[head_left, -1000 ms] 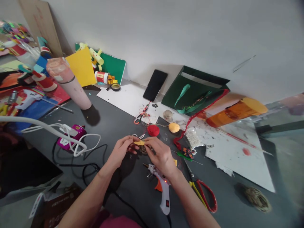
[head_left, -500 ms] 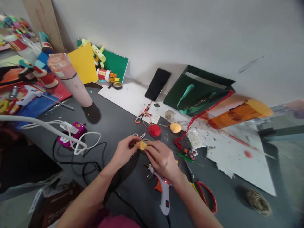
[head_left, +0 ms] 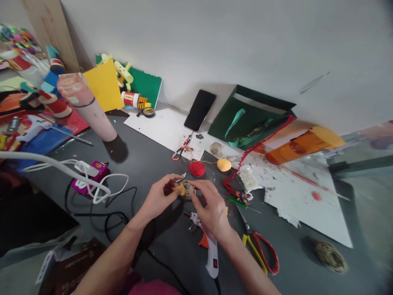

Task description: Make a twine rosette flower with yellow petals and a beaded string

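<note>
My left hand (head_left: 160,196) is closed, with thumb and fingertips pinching a small yellow yarn-wrapped piece (head_left: 180,189). Right beside that piece lies a round brownish twine bundle (head_left: 188,190), partly covered by fingers. My right hand (head_left: 211,205) curves over the bundle's right side, thumb and fingertips against it. A string of silver beads (head_left: 183,176) runs just behind my left fingers. Beneath my right hand and wrist is a white hot glue gun (head_left: 211,256) with an orange trigger. A red yarn ball (head_left: 197,168) and a yellow yarn ball (head_left: 224,164) sit beyond the hands.
Red-and-yellow scissors (head_left: 260,250) lie right of the glue gun. Another twine bundle (head_left: 330,256) is far right. A phone (head_left: 200,110) and a green paper bag (head_left: 250,119) lean on the wall. At left stand a pink bottle (head_left: 92,110) and a purple power strip (head_left: 92,178) with cables.
The yellow piece has tilted and shifted slightly left in my left fingers. My right fingers have moved off it onto the twine bundle, which shows more now. The view has shifted slightly.
</note>
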### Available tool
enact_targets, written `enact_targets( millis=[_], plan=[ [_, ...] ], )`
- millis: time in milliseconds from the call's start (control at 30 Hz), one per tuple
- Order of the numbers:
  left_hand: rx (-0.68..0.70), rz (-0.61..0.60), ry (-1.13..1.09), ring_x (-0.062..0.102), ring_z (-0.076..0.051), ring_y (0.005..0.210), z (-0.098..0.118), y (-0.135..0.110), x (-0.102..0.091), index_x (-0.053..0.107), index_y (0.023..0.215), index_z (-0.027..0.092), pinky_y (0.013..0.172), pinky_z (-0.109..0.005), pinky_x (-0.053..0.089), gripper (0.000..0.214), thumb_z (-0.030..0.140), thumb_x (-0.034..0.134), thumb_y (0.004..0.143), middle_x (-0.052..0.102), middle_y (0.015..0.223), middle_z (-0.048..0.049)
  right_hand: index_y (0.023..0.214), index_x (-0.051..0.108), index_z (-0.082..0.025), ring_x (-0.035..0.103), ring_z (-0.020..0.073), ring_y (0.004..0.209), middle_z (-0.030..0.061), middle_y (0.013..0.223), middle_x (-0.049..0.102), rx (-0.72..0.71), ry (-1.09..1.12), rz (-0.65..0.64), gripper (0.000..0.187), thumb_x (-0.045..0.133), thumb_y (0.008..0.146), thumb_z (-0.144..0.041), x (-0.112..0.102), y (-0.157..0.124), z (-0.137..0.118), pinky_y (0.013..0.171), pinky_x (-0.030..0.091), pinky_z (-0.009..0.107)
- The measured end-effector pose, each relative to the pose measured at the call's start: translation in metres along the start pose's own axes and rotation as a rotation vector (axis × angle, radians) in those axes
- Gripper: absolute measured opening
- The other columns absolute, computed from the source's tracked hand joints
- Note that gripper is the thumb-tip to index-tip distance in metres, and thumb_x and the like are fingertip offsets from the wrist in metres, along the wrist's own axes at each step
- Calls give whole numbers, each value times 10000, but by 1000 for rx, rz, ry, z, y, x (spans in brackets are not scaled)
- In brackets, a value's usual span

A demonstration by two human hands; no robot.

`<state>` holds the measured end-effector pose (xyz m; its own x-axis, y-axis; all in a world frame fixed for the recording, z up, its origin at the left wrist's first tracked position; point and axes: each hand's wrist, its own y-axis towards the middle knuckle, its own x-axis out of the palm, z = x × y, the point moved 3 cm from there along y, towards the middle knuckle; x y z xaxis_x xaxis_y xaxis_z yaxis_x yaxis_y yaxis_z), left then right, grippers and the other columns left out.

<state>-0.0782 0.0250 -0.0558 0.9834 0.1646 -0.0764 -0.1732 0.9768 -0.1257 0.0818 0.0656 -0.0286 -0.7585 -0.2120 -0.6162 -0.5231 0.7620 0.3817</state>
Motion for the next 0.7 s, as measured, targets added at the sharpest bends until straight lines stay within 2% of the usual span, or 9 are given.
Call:
enact_targets(
  millis=[100, 200, 267, 333, 367, 500, 700],
  plan=[
    [42, -85, -53, 618, -156, 799, 13, -5, 2, 614, 1186, 152, 785, -268, 502, 437, 202, 657, 754, 648, 845, -28, 1086, 660, -202, 651, 202, 863, 79, 982, 698, 184, 205, 3, 204, 583, 898, -219, 5, 0, -6, 709, 525, 307],
    [-15, -108, -135, 636, -157, 805, 18, -10, 3, 616, 1201, 167, 810, -271, 511, 456, 229, 691, 756, 655, 827, -22, 849, 686, -204, 630, 161, 709, 24, 789, 694, 404, 407, 14, 78, 647, 843, -271, 11, -4, -10, 646, 497, 274],
    [-80, -104, -180, 639, -157, 806, 17, -10, 3, 630, 1202, 179, 800, -261, 518, 502, 252, 747, 719, 656, 813, -13, 784, 654, -204, 601, 139, 634, -1, 716, 668, 546, 611, 66, 128, 697, 791, -325, 13, -10, -10, 599, 482, 258],
    [-135, -51, -250, 636, -146, 805, 15, -9, 4, 651, 1184, 193, 773, -237, 522, 563, 262, 812, 649, 671, 860, -14, 766, 619, -208, 560, 117, 574, -29, 661, 621, 652, 842, 183, 239, 747, 735, -407, 12, -18, -11, 570, 473, 246],
    [-158, -31, -275, 624, -130, 751, 15, -10, 5, 665, 1164, 197, 728, -217, 522, 580, 265, 839, 614, 666, 817, 0, 760, 604, -210, 545, 111, 562, -39, 645, 601, 692, 934, 234, 286, 774, 704, -433, 11, -22, -13, 564, 470, 241],
    [-216, 6, -296, 548, -89, 577, 16, -19, 13, 689, 1143, 213, 567, -165, 482, 624, 280, 881, 553, 613, 624, 47, 744, 571, -211, 505, 91, 532, -55, 631, 568, 758, 1104, 362, 369, 837, 638, -443, 6, -42, -27, 544, 451, 227],
    [-367, 72, -278, 532, -89, 493, 10, -54, 20, 749, 835, 172, 485, -179, 463, 458, 408, 902, 474, 609, 579, 32, 739, 558, -216, 554, 107, 557, -42, 655, 589, 700, 1086, 327, 354, 847, 645, -399, 0, -66, -51, 576, 468, 242]
  ],
)
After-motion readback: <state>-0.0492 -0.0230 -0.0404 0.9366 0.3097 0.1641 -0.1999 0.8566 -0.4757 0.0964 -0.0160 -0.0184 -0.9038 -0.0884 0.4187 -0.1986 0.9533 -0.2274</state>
